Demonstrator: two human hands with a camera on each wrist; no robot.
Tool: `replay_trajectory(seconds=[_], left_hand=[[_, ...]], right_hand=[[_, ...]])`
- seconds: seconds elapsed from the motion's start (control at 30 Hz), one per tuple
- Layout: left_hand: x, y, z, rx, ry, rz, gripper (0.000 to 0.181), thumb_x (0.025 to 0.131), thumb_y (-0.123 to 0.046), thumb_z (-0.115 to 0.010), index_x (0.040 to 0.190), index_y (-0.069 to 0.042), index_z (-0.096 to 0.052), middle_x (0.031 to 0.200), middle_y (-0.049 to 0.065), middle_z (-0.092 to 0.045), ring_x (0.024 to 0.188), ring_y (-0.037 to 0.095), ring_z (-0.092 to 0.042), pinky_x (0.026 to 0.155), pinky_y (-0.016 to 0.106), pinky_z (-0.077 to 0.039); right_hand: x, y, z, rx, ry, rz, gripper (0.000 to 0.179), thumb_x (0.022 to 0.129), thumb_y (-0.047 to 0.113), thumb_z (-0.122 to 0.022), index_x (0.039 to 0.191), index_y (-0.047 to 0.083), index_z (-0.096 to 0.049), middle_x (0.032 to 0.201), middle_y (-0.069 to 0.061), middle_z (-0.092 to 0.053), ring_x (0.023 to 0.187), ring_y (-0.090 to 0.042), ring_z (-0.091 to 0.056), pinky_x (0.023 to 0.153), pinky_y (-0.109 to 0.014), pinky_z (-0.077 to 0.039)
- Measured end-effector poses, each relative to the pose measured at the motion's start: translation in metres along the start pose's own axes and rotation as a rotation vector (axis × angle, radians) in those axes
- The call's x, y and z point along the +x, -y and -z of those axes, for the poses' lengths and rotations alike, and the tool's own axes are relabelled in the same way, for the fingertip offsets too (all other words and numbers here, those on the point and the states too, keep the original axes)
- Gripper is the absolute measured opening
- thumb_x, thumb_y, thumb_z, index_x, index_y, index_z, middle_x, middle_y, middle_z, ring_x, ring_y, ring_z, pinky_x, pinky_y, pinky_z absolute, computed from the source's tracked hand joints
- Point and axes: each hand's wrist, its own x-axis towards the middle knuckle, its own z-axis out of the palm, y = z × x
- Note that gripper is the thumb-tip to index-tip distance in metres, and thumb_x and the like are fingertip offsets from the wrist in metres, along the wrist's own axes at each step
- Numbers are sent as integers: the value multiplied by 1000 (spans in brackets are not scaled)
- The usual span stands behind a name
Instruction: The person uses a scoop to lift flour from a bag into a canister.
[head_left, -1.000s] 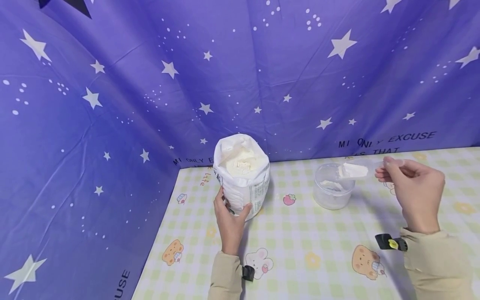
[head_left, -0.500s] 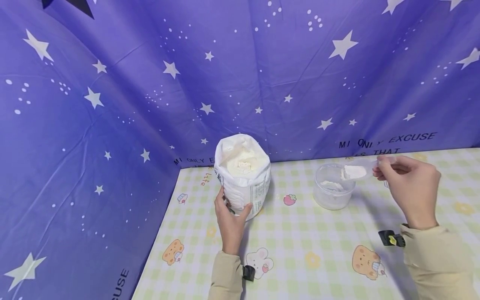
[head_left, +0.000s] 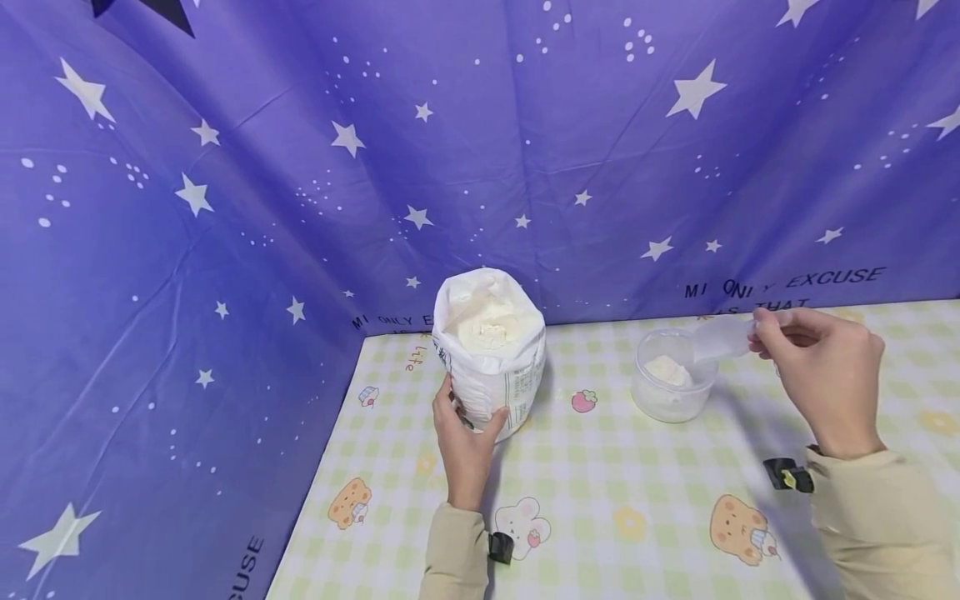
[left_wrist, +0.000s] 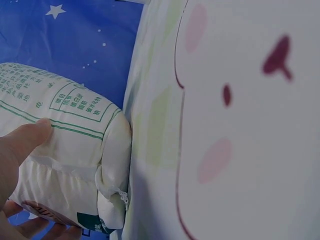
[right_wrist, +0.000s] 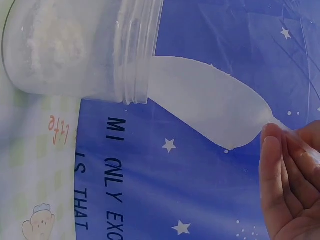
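A white bag point(head_left: 517, 379) of pale powder stands upright with its top rolled open. My left hand point(head_left: 467, 450) grips its lower near side, thumb on one side and fingers on the other; in the left wrist view the thumb lies over the green print of the bag point(left_wrist: 70, 112). My right hand point(head_left: 828, 375) pinches the handle of a translucent scoop point(head_left: 723, 337). The scoop is tipped over the rim of a clear round plastic jar point(head_left: 671, 407), its bowl turned down. Loose powder point(head_left: 667, 371) lies heaped inside the jar. In the right wrist view the scoop point(right_wrist: 205, 100) reaches into the jar's mouth.
A checked cloth with cartoon prints covers the table point(head_left: 570, 475). Behind it and to the left hangs a purple curtain point(head_left: 465, 150) with white stars, close behind the bag and the jar. Dark straps point(head_left: 787, 475) sit at both wrists.
The right hand has moved slightly left and turned the scoop over. The powder that was in the scoop is gone from it, and the heap in the jar has grown. The left hand stays on the bag.
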Motion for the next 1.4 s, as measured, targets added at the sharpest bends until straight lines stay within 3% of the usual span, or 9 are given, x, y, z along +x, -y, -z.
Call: replay_trajectory(seconds=[0.5, 0.83, 1.4], left_hand=[[1, 1, 0, -1, -2, -5, 94, 72, -14, -88, 150, -8, -35, 143, 11, -45, 123, 27, -51, 107, 40, -48], [1, 2, 1, -4, 8, 20, 95, 72, -13, -88, 150, -8, -34, 143, 11, -45, 126, 26, -50, 110, 36, -46], [1, 2, 0, -2, 10, 29, 95, 72, -14, -88, 150, -9, -34, 144, 10, -45, 125, 25, -50, 109, 36, -46]], right_hand=[[9, 9, 1, 54, -69, 95, 24, 92, 15, -66, 82, -4, -76, 64, 44, -51, 54, 24, -49, 47, -1, -35], [20, 36, -14, 204, -87, 171, 21, 90, 13, -69, 80, -4, -76, 67, 36, -59, 58, 16, -58, 62, -1, -46], [21, 81, -45, 327, -27, 234, 20, 90, 10, -70, 75, -3, -75, 68, 27, -63, 59, 10, -63, 60, -4, -51]])
